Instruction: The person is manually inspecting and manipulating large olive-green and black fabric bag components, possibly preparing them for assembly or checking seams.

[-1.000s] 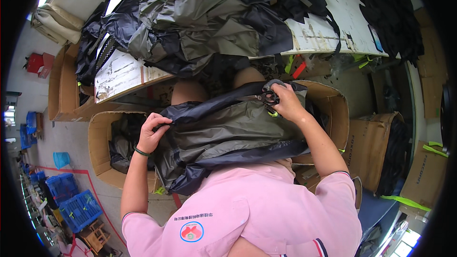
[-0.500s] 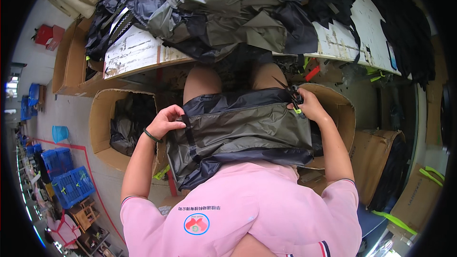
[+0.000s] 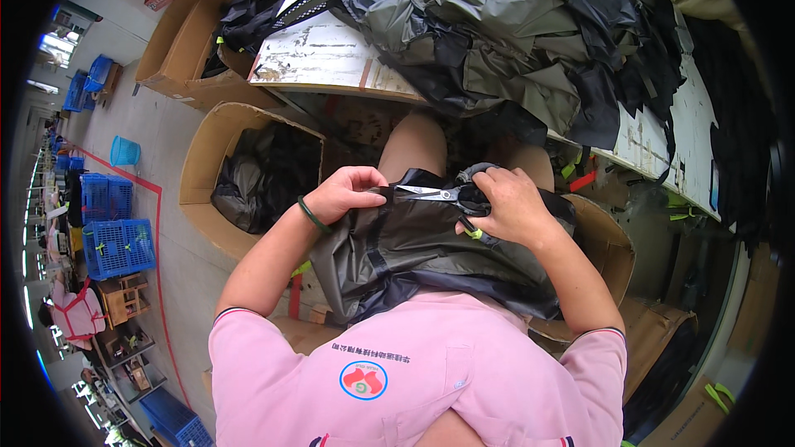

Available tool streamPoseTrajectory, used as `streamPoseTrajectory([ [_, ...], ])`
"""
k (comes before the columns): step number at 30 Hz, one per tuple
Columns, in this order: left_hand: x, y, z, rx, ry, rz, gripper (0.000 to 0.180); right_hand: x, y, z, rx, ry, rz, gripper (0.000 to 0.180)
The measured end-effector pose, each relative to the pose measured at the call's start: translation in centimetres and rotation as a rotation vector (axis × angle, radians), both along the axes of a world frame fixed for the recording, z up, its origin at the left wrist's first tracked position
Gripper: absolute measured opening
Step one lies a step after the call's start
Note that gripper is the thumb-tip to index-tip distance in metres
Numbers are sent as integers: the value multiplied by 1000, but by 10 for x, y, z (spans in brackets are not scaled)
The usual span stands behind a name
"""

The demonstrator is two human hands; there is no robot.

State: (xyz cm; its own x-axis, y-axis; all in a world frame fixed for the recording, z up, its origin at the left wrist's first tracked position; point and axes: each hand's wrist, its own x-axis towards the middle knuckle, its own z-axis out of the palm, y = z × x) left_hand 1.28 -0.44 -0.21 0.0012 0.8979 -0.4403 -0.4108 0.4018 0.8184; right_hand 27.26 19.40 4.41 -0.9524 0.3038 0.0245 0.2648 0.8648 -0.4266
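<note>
A dark olive and black fabric piece [image 3: 447,240] lies across my lap, with a black strap [image 3: 374,252] along its left part. My left hand [image 3: 346,192] pinches its upper edge between thumb and fingers. In my right hand [image 3: 515,209] is a pair of scissors [image 3: 429,193], its handles mostly hidden by the fingers. The blades point left and stand slightly apart, their tips close to my left fingertips at the fabric edge. Whether any thread or cloth lies between the blades is too small to tell.
Heaped black and olive fabric [image 3: 513,41] covers much of the white worn table [image 3: 323,62] ahead. At my left stands a cardboard box [image 3: 199,170] holding dark fabric; another cardboard box [image 3: 609,240] is at my right. Blue crates [image 3: 118,244] stand farther left on the floor.
The scissors have swung from pointing up and away to pointing left, and moved to my left fingertips. Both hands have come closer together, gathering the fabric. The view has shifted left.
</note>
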Motion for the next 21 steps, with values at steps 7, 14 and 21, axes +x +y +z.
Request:
streamPoseTrajectory([
  [7, 2, 2, 2, 30, 12, -1, 18, -17, -2, 1, -1, -16, 26, 62],
  [14, 4, 4, 2, 47, 34, -21, 18, -23, -6, 3, 4, -12, 55, 61],
  [21, 6, 4, 8, 40, 21, -35, 18, -16, -3, 0, -16, -149, 44, 56],
])
